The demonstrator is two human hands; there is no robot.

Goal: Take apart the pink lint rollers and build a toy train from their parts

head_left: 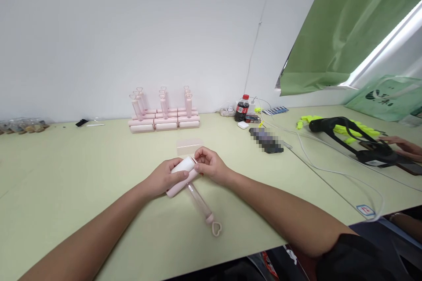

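A pink lint roller [180, 182] lies across the pale green table [66, 175] in front of me, its white paper roll at the top and its handle with a heart-shaped end [216, 228] pointing toward me. My left hand [163, 178] is wrapped around the roller head. My right hand [209, 164] pinches the right end of the white roll with its fingertips. A clear plastic cover [189, 145] lies just behind my hands.
Several pink lint rollers [164, 114] stand stacked at the wall. To the right are a cola bottle [242, 108], a phone [266, 139], white cables [329, 171], a black stand [349, 134], yellow-green parts and another person's hand [404, 145]. Small jars [23, 125] line the far left.
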